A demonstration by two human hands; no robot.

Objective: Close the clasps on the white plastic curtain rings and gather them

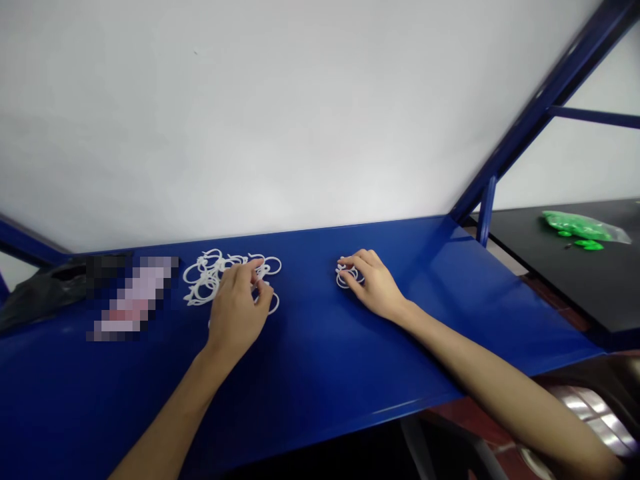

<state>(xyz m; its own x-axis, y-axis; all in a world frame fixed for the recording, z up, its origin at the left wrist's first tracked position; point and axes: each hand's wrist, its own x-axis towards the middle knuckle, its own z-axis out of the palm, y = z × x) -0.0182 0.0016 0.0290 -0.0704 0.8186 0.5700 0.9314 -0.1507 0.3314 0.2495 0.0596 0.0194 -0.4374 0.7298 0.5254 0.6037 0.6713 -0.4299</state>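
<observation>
A loose pile of white plastic rings (210,277) lies on the blue shelf (320,347) near the wall. My left hand (237,307) rests on the right side of this pile, fingers curled and pinching one ring. To the right, a small separate bunch of white rings (345,275) sits on the shelf. My right hand (373,283) lies over that bunch, fingers bent down onto it and touching it.
A pixelated blurred object (133,297) lies left of the pile, with a dark bag (40,293) beyond it. A blue diagonal frame strut (530,113) rises at the right. A black table (575,273) beyond holds a bag of green parts (583,227).
</observation>
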